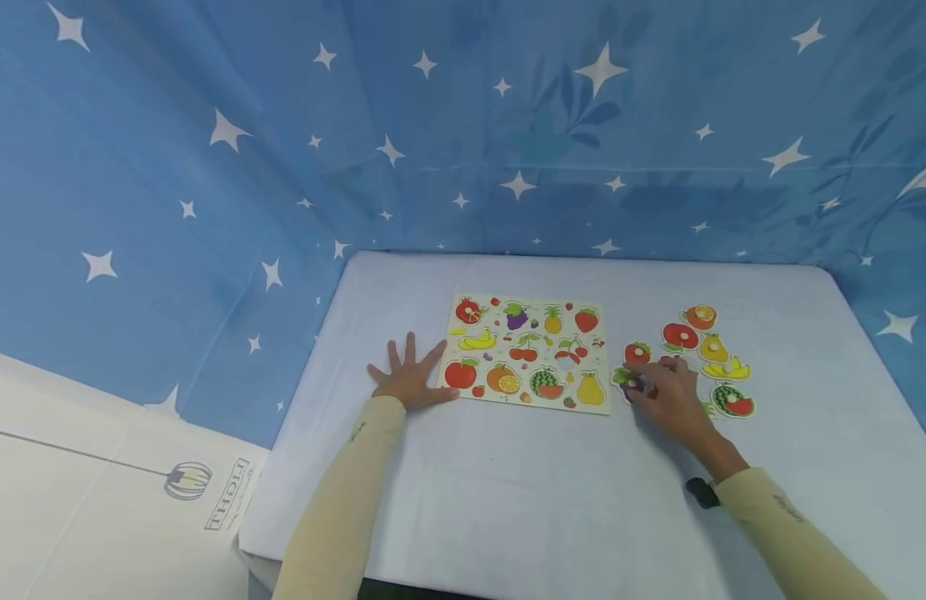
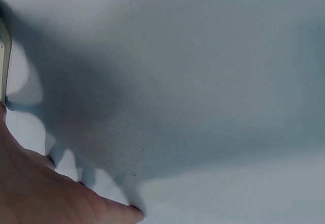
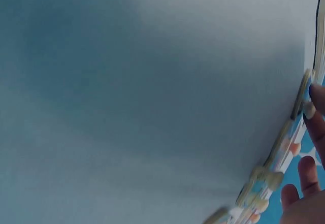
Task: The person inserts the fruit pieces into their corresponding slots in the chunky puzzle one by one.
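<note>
A fruit puzzle board (image 1: 596,360) lies flat on the table, printed with rows of fruit pictures. My left hand (image 1: 408,382) rests at its left edge with fingers spread, thumb and index finger touching the border. To the right of the board, my right hand (image 1: 676,406) pinches the small knob (image 3: 309,109) of a purple grape piece (image 1: 624,379) between thumb and finger. A strawberry piece (image 1: 638,352) lies just beyond those fingers. The hand partly hides other pieces beneath it. In the left wrist view, the board's edge (image 2: 5,66) shows at the far left.
Loose knobbed pieces lie right of my right hand: an orange (image 1: 700,317), a red apple (image 1: 680,336), a pear (image 1: 713,348), bananas (image 1: 726,369) and a watermelon (image 1: 733,400). A white cloth covers the table (image 1: 508,492). A blue starred curtain (image 1: 463,125) hangs behind.
</note>
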Tool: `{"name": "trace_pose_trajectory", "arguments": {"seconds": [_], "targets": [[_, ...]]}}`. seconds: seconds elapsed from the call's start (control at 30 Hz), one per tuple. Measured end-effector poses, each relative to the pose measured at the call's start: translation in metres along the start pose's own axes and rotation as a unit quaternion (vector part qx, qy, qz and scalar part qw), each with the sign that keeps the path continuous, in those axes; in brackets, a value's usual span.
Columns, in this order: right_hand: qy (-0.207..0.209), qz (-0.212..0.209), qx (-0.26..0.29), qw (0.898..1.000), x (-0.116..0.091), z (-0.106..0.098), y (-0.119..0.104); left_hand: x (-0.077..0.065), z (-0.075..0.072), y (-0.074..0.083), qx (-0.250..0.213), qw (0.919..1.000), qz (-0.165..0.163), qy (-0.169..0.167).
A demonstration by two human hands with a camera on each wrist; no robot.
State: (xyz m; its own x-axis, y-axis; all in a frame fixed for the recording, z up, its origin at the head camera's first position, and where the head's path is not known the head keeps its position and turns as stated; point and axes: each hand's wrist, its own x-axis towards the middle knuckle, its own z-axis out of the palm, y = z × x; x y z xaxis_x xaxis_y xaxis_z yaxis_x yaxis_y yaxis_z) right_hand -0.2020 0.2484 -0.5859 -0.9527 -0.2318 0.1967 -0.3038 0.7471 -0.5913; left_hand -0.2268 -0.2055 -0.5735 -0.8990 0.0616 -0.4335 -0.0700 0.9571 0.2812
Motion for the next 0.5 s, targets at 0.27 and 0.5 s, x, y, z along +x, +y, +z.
{"name": "trace_pose_trajectory", "arguments": {"seconds": [0.27, 0.5], "targets": [[0.023, 0.019, -0.007, 1.000, 0.0075, 0.0078, 0.0025, 0.0002, 0.0017, -0.0008, -0.007, 0.9999, 0.004, 0.008], [0.000, 0.085, 0.019, 0.996, 0.0070, 0.0010, -0.0008, -0.0016, 0.0002, -0.0004, -0.004, 1.0000, 0.002, 0.004]]}}
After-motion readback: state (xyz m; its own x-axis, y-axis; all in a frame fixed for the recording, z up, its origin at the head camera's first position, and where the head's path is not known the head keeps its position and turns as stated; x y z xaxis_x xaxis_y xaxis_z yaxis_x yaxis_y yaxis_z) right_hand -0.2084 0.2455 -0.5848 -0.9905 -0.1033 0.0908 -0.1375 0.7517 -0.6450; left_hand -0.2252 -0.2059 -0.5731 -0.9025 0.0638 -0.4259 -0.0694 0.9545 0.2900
